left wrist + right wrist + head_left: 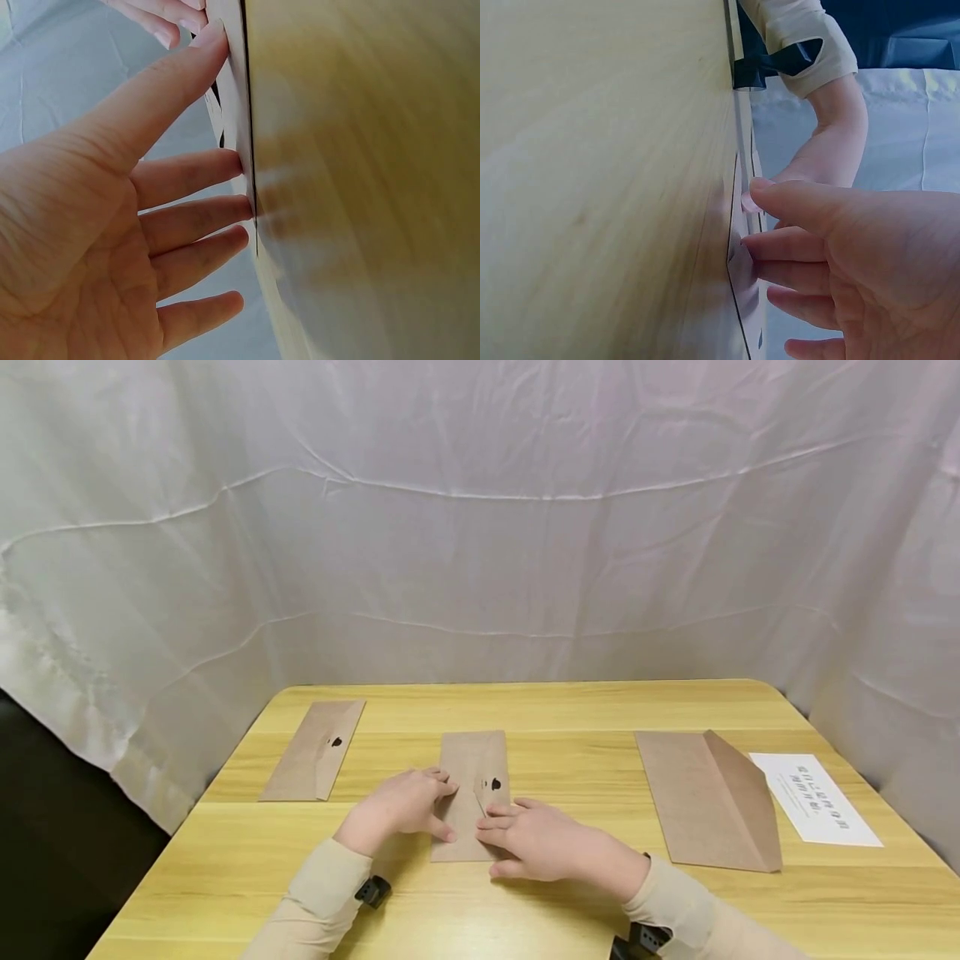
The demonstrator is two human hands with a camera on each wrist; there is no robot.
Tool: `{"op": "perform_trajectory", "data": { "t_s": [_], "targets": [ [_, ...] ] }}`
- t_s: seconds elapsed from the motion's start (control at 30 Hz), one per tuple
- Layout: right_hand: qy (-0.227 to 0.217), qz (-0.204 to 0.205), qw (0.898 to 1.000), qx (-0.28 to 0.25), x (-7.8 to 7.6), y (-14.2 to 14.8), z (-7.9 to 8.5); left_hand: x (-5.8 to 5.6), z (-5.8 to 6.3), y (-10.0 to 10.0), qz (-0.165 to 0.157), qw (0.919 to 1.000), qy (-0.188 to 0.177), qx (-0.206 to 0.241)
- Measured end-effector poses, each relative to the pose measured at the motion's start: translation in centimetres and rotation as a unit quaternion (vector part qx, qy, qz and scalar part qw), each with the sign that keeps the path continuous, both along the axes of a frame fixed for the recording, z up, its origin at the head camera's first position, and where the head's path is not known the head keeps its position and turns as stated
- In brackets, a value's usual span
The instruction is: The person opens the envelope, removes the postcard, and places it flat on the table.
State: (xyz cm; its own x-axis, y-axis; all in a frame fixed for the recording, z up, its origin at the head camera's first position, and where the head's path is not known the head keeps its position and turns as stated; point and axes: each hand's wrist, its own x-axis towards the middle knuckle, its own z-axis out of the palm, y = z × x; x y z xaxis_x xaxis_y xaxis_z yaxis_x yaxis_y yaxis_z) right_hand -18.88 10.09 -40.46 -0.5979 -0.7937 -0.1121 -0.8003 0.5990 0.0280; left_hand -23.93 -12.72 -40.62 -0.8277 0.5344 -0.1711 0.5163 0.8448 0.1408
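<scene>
A brown paper envelope (468,760) with a small black print on its flap lies flat on the table, its flap folded over. My left hand (405,802) rests on its left edge, thumb and fingertips spread against the paper. From the other side my right hand (543,841) touches the flap edge and lower right part with extended fingers. Seen from the left wrist, the thumb and fingers of the left hand (112,202) meet the envelope's edge. In the right wrist view, fingertips of the right hand (855,262) touch the envelope (742,277).
Another closed brown envelope (311,752) lies at the left back. To the right is a brown envelope (697,802) with its flap unfolded, beside a white card (817,802) with printed characters. A pale curtain (510,552) hangs behind the wooden table (570,710).
</scene>
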Motion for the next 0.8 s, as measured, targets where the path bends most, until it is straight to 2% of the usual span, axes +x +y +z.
{"op": "perform_trajectory", "data": {
  "t_s": [0.4, 0.8],
  "targets": [
    [-0.014, -0.018, 1.0, 0.006, 0.2, 0.1, 0.6, 0.1, 0.1, 0.1, -0.003, 1.0, -0.005, -0.002],
    [-0.002, -0.031, 0.999, -0.02, 0.1, 0.9, 1.8, 0.2, 0.2, 0.2, 0.0, 1.0, -0.004, 0.005]
  ]
}}
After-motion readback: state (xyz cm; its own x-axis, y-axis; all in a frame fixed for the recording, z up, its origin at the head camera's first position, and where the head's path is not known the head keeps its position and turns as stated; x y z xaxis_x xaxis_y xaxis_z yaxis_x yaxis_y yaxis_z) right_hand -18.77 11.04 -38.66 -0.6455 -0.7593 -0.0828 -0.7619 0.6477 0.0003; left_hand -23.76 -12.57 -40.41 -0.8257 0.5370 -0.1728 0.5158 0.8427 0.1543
